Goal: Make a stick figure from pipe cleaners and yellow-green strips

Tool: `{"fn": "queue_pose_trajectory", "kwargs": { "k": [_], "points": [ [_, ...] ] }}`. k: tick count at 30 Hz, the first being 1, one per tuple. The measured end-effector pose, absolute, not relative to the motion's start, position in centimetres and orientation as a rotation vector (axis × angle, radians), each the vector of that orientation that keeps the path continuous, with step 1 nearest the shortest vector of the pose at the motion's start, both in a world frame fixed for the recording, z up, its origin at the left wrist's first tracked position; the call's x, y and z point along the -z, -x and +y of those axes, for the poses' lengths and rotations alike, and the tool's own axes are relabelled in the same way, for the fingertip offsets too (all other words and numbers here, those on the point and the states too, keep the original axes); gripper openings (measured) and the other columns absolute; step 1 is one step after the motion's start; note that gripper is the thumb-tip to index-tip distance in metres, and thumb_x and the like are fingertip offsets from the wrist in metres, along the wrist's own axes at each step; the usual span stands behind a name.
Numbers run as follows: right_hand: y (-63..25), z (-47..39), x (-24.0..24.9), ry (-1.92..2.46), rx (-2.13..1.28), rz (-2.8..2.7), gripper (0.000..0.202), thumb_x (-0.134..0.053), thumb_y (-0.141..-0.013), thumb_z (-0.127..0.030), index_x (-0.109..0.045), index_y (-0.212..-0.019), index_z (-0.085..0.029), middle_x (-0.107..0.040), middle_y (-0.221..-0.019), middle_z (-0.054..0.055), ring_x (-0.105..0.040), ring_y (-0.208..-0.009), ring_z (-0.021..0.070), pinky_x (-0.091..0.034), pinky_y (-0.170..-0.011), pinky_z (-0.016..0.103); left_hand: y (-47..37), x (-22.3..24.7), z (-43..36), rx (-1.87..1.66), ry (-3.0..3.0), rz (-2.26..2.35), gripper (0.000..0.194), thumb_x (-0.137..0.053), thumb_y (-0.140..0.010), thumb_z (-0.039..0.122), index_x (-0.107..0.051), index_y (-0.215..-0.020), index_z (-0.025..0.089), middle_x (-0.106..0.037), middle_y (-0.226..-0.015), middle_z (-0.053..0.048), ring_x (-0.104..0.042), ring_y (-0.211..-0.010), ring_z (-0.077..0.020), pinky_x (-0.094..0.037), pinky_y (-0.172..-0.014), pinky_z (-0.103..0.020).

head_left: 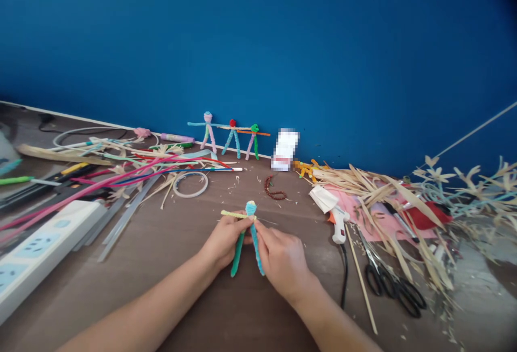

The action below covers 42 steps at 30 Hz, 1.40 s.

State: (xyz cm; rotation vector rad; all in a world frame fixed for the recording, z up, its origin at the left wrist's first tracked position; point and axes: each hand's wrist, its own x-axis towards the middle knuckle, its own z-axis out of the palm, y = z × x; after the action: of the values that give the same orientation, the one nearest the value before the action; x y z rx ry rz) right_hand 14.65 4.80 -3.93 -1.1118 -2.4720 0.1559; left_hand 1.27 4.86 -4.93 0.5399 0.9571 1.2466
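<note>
Between my hands is a small pipe-cleaner figure (251, 210) with a light blue and cream head, a yellow arm pointing left, one green leg and one blue leg. My left hand (226, 237) pinches it at the body from the left. From the right, my right hand (283, 249) closes on it just below the head, fingertips meeting those of the left. The fingers cover most of the body. Against the wall stand three finished-looking pipe-cleaner figures (232, 139) with arms spread sideways.
On the left lie a white power strip (48, 244), glue sticks (129, 217), loose pipe cleaners and a clear ring (190, 185). A phone (285, 150) leans on the wall near a bead bracelet (275, 189). Rightward are a glue gun (338, 222), a wooden stick (362, 282), scissors (377, 276) and dried husks.
</note>
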Motion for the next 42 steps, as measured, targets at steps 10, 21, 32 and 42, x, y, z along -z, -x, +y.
{"fn": "queue_pose_trajectory", "kwargs": {
  "k": [10,21,32,42],
  "points": [
    [-15.1,5.8,4.3,1.134,-0.393,-2.278,0.031,-0.04,-0.081,-0.017,-0.061,-0.102,-0.023,-0.066,-0.084,0.006,-0.061,-0.075,0.0164,-0.043,-0.068,0.025,-0.5,4.9,5.1,-1.116,-0.381,0.921,0.007,-0.062,-0.063,0.015,-0.057,-0.061,0.01,-0.052,-0.05,0.0,-0.047,-0.045,-0.0073,-0.039,-0.04,-0.017],
    [-15.7,8.4,5.3,1.234,-1.26,-1.7,0.016,-0.053,-0.07,-0.029,-0.057,-0.066,-0.014,-0.049,-0.048,-0.004,-0.04,-0.042,0.0065,-0.033,-0.042,0.018,-0.4,3.8,4.9,-0.984,-0.769,1.059,0.02,-0.064,-0.059,0.027,-0.05,-0.06,0.013,-0.04,-0.051,0.005,-0.038,-0.046,-0.0057,-0.036,-0.042,-0.018],
    [-15.2,5.7,3.7,0.994,-0.65,-2.051,0.02,-0.043,-0.079,-0.021,-0.062,-0.084,-0.017,-0.057,-0.068,0.003,-0.051,-0.061,0.0117,-0.04,-0.059,0.022,-1.1,4.5,4.9,-1.183,-0.758,1.201,0.024,-0.062,-0.061,0.032,-0.047,-0.066,0.014,-0.045,-0.055,0.005,-0.044,-0.051,-0.0081,-0.041,-0.049,-0.02],
    [-15.1,5.6,4.1,1.043,-0.409,-2.294,0.027,-0.039,-0.083,-0.018,-0.059,-0.101,-0.023,-0.061,-0.077,0.003,-0.057,-0.07,0.013,-0.04,-0.064,0.022,-0.6,4.9,5.2,-1.246,-0.48,0.986,0.015,-0.064,-0.062,0.019,-0.052,-0.062,0.012,-0.052,-0.052,0.001,-0.049,-0.049,-0.0083,-0.042,-0.043,-0.017]
  ]
}}
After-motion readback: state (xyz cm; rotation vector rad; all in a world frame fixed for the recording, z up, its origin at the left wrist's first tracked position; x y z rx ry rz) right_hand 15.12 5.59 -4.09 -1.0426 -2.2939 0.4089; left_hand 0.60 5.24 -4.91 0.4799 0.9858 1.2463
